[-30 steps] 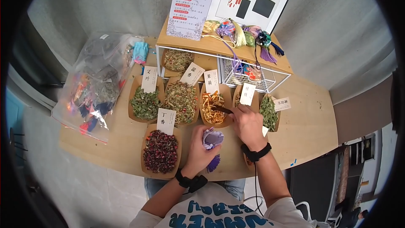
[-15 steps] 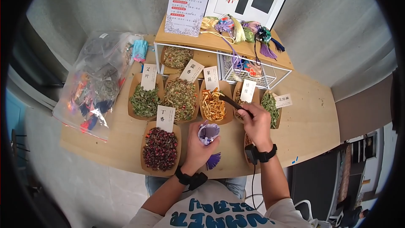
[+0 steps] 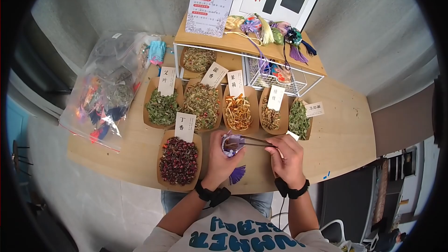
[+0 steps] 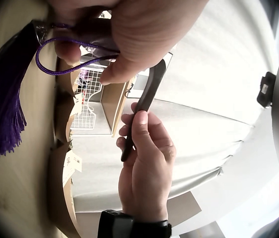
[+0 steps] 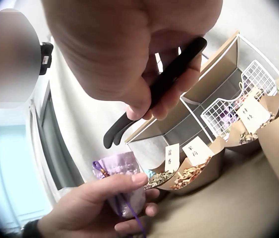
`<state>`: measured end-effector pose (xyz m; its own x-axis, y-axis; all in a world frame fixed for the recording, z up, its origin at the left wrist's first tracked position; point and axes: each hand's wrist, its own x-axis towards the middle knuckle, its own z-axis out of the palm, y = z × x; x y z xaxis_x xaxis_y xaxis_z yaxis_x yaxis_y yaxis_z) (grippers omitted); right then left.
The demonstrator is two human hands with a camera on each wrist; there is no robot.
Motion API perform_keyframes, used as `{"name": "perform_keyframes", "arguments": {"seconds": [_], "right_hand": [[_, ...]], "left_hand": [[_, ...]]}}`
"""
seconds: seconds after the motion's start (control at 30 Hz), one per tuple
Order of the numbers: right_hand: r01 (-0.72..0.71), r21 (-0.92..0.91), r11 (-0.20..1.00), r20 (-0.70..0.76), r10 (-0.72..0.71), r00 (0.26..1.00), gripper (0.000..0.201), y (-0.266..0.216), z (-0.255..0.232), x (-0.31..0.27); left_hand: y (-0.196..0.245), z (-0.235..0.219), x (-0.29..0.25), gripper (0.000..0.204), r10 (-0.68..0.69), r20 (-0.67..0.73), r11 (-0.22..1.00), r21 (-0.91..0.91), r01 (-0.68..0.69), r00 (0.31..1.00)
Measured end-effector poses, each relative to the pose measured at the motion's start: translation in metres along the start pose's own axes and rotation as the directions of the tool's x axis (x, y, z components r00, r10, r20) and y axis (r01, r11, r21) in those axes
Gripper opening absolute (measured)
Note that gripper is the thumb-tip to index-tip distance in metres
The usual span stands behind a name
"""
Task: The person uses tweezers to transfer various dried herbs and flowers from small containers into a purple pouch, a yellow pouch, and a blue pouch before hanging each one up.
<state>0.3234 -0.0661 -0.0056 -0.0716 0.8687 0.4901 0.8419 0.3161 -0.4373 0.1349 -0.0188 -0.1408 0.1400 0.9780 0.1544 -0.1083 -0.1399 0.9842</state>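
In the head view the left hand [image 3: 218,161] grips a small lilac pouch [image 3: 232,144] with its mouth upward; a purple tassel [image 3: 237,174] hangs below. The right hand [image 3: 288,159] pinches dark tweezers [image 3: 257,141], whose tips reach the pouch's mouth, where some brownish matter shows. In the right wrist view the curved tips of the tweezers [image 5: 168,78] stand just above the pouch [image 5: 124,181]. Above the hands lies a paper tray of orange-yellow strips [image 3: 238,111].
Trays of green leaves [image 3: 162,107], mixed herbs [image 3: 201,106], dark red buds [image 3: 178,161] and brown pieces [image 3: 270,115] surround the hands. Behind them rises a wooden shelf [image 3: 261,51] with a wire basket [image 3: 298,86]. A clear plastic bag [image 3: 100,98] lies at the left.
The right hand and tweezers have moved from above the tray of orange-yellow strips down to the pouch's mouth. The left hand still holds the pouch in about the same place.
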Motion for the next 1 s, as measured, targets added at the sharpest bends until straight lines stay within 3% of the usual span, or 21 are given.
{"name": "perform_keyframes", "arguments": {"seconds": [0.07,0.13,0.2,0.27,0.4,0.53,0.63,1.0], "right_hand": [[0.051,-0.012,0.999,-0.006,-0.051,0.999,0.021,-0.001,-0.005,0.004],[-0.24,-0.004,0.971,-0.012,0.24,0.971,0.023,-0.006,-0.009,0.009],[-0.23,-0.083,0.97,-0.03,0.228,0.973,0.022,0.009,-0.002,0.018],[-0.118,-0.29,0.95,0.044,0.136,0.99,0.02,0.021,0.003,0.028],[-0.039,-0.389,0.92,0.046,0.062,0.997,0.012,0.029,0.023,0.049],[-0.01,-0.432,0.902,0.125,0.071,0.99,0.015,0.043,0.041,0.055],[-0.072,-0.383,0.921,0.179,0.15,0.972,0.015,0.044,0.044,0.058],[0.075,-0.442,0.894,0.132,-0.018,0.991,0.012,0.056,0.054,0.066]], "left_hand": [[0.008,0.0,0.002,0.06,0.023,-0.006,1.0,0.01,-0.023,1.0],[0.013,0.0,0.003,0.059,0.063,-0.007,0.997,0.041,-0.063,0.998],[0.014,-0.001,0.004,0.058,0.104,-0.004,0.992,0.076,-0.103,0.995],[0.012,-0.001,0.003,0.056,0.099,0.003,0.992,0.075,-0.099,0.995],[0.011,0.0,0.003,0.056,0.066,-0.001,0.997,0.049,-0.066,0.998],[0.01,-0.001,0.002,0.056,0.073,0.007,0.996,0.052,-0.073,0.997],[0.012,0.0,0.002,0.055,0.049,0.017,0.998,0.038,-0.049,0.999],[0.008,0.001,0.002,0.054,0.036,0.024,0.999,0.036,-0.037,0.999]]}}
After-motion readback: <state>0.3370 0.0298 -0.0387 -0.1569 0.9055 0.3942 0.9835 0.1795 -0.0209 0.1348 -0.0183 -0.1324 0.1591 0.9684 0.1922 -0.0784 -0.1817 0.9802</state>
